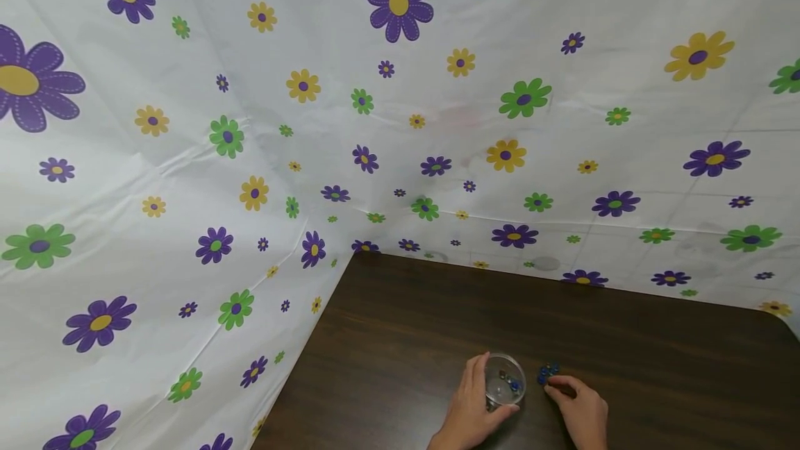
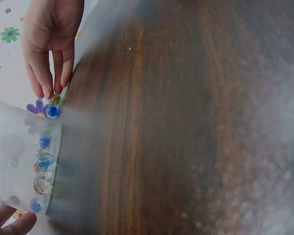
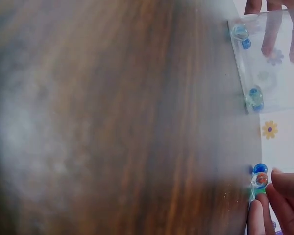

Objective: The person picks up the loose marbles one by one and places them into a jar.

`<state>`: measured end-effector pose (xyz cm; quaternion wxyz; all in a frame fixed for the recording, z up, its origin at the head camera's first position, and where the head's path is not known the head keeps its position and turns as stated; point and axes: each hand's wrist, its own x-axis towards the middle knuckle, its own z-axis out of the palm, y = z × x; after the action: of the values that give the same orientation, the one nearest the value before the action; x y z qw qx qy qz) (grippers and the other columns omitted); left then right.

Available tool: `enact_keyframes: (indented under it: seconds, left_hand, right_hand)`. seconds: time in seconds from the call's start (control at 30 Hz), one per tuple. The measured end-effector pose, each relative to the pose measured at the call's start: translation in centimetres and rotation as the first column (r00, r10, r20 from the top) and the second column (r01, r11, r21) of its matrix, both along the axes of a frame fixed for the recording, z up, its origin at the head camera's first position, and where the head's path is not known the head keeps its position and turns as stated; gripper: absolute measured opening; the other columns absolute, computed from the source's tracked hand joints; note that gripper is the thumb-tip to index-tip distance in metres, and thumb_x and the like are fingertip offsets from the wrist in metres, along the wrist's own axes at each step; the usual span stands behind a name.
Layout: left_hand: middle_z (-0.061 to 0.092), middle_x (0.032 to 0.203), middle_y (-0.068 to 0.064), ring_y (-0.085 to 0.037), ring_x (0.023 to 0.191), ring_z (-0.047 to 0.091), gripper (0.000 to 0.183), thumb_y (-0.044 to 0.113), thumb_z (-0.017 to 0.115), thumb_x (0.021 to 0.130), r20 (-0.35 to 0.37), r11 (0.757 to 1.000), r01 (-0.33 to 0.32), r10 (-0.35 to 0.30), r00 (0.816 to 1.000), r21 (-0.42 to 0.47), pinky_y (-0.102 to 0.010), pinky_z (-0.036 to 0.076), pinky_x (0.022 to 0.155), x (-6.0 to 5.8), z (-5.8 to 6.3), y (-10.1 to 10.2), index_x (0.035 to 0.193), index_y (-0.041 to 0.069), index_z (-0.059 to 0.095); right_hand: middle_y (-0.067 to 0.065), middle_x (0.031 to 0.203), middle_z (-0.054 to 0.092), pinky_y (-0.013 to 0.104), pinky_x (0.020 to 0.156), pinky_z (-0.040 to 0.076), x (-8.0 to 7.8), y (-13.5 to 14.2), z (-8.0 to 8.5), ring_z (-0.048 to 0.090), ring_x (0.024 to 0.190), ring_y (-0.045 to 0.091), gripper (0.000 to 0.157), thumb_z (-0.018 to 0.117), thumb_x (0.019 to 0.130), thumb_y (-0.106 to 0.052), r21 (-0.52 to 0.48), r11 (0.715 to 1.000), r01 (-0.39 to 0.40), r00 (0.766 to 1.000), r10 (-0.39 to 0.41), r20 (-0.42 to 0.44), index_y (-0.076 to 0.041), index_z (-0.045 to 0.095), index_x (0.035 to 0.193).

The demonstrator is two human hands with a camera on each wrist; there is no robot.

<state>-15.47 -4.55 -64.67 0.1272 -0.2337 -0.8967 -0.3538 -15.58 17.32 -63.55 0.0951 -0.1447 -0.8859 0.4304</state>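
A clear plastic cup point(image 1: 523, 382) stands upright on the table, and my left hand point(image 1: 470, 405) grips its side with thumb and fingers spread round it. Several glass marbles point(image 2: 45, 162) lie on the cup's bottom, some blue, some clear with coloured swirls. Just right of the cup, a small cluster of loose marbles point(image 1: 548, 372) rests on the tabletop. My right hand point(image 1: 580, 408) reaches down to the near side of this cluster. In the right wrist view its thumb and fingertips are beside an orange-swirled marble point(image 3: 260, 179), with a blue marble point(image 3: 260, 169) behind.
A dark brown wooden table point(image 1: 387, 339) carries everything. White cloth point(image 1: 425, 117) printed with purple, green and yellow flowers hangs along the table's left and far edges.
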Motion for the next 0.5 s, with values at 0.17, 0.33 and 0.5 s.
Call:
enact_keyframes:
  seconds: [0.17,0.33,0.5]
  left_hand:
    - [0.043,0.145,-0.004,-0.021,0.126,0.055,0.091,0.057,0.071,0.093,0.008,1.0,-0.001,0.001,1.0,0.002,-0.036,0.055,0.091,0.02,-0.1,-0.02,0.157,0.007,0.031]
    - [0.043,0.146,-0.004,-0.021,0.127,0.055,0.09,0.057,0.071,0.093,0.015,1.0,-0.006,0.006,1.0,-0.002,-0.035,0.055,0.09,0.06,-0.01,-0.03,0.157,0.007,0.032]
    - [0.043,0.146,-0.004,-0.021,0.127,0.054,0.09,0.057,0.071,0.093,0.014,1.0,-0.008,0.008,1.0,-0.005,-0.036,0.055,0.092,0.11,0.07,-0.08,0.157,0.007,0.032]
  right_hand:
    - [0.011,0.092,0.078,0.057,0.092,0.044,-0.08,0.11,0.06,0.068,0.103,0.044,0.014,0.083,0.084,-0.008,0.001,1.0,-0.022,1.0,0.022,0.005,-0.004,0.079,0.096]
    - [0.015,0.099,0.077,0.06,0.096,0.043,-0.33,0.31,-0.01,0.065,0.108,0.048,0.017,0.082,0.085,-0.01,-0.005,0.998,-0.065,0.997,0.065,0.035,-0.002,0.079,0.1]
    - [0.016,0.098,0.077,0.062,0.097,0.041,-0.53,0.29,0.3,0.064,0.109,0.049,0.017,0.083,0.086,-0.011,-0.001,0.996,-0.09,0.995,0.09,0.045,-0.001,0.079,0.099]
